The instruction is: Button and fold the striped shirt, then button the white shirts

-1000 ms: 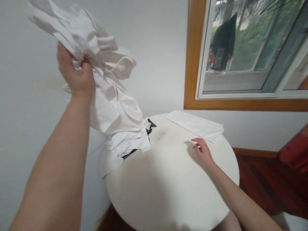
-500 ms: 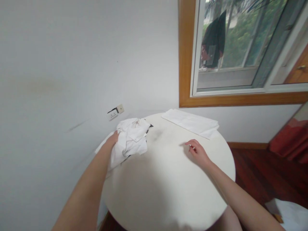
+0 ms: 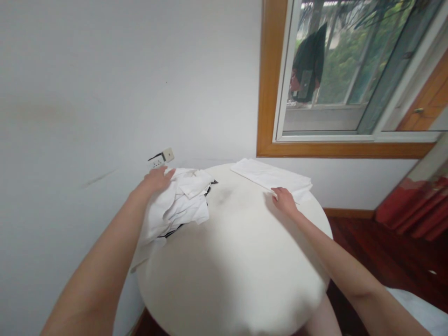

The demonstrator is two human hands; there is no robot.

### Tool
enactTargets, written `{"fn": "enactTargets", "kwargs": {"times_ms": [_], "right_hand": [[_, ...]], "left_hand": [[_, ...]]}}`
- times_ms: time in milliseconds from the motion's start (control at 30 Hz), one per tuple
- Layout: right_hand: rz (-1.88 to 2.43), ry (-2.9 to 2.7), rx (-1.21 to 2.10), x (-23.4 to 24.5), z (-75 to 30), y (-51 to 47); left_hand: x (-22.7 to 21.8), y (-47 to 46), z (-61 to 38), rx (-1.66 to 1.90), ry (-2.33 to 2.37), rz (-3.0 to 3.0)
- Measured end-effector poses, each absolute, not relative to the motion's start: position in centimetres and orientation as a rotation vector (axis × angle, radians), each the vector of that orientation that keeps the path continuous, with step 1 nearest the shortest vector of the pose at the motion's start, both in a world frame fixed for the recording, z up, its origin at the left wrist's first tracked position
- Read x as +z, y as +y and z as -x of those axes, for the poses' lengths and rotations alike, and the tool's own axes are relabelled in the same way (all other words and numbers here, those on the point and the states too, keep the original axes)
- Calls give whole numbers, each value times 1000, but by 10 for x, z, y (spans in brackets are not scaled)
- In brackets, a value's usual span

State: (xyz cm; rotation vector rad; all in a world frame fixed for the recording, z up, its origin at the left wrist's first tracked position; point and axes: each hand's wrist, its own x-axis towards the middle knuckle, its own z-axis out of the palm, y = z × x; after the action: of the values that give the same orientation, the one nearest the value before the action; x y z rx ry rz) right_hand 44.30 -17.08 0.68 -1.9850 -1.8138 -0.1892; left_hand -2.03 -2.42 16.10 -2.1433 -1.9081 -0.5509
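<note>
A loose heap of white cloth (image 3: 187, 198) with black edging lies on the left side of the round white table (image 3: 224, 275), near the wall. My left hand (image 3: 158, 179) rests on the heap's back left part, its fingers apart on the fabric. At the back right of the table lies a flat, folded white cloth (image 3: 269, 175). My right hand (image 3: 285, 200) is at the near edge of this folded cloth, fingers loosely bent and thumb apart. I cannot tell if it touches the cloth.
A wall socket (image 3: 157, 162) sits just behind the heap. Beyond the table is a wooden-framed window (image 3: 268, 116). A red curtain (image 3: 413, 200) hangs on the right above the dark wood floor (image 3: 364, 242). Something white (image 3: 416, 303) lies low at the right.
My left hand has moved up to the back of the heap, which now lies flatter. My right hand has moved forward to the folded cloth's edge. The view has shifted slightly.
</note>
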Motion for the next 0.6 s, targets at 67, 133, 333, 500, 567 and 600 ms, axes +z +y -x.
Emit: {"fn": "enactTargets", "kwargs": {"times_ms": [67,133,333,500,567,600], "right_hand": [[2135,-1852,-200,11,-446,-147],[2240,-1864,-210,10,-446,-126],[2326,-1872,-267,2,-444,-94],[2307,-1868,-293,17,-453,-89],[2198,-1860,-306,25,-461,-95],[2105,-1877,-311,28,-465,-102]], "left_hand": [[160,-37,11,-519,-2070,2080],[160,-51,5,-540,-2126,2029],[162,-80,1,-650,-1921,2090],[159,-113,-20,-931,-1452,2189],[150,-131,-36,-977,-1260,2306],[144,-140,-45,-975,-1183,2376]]}}
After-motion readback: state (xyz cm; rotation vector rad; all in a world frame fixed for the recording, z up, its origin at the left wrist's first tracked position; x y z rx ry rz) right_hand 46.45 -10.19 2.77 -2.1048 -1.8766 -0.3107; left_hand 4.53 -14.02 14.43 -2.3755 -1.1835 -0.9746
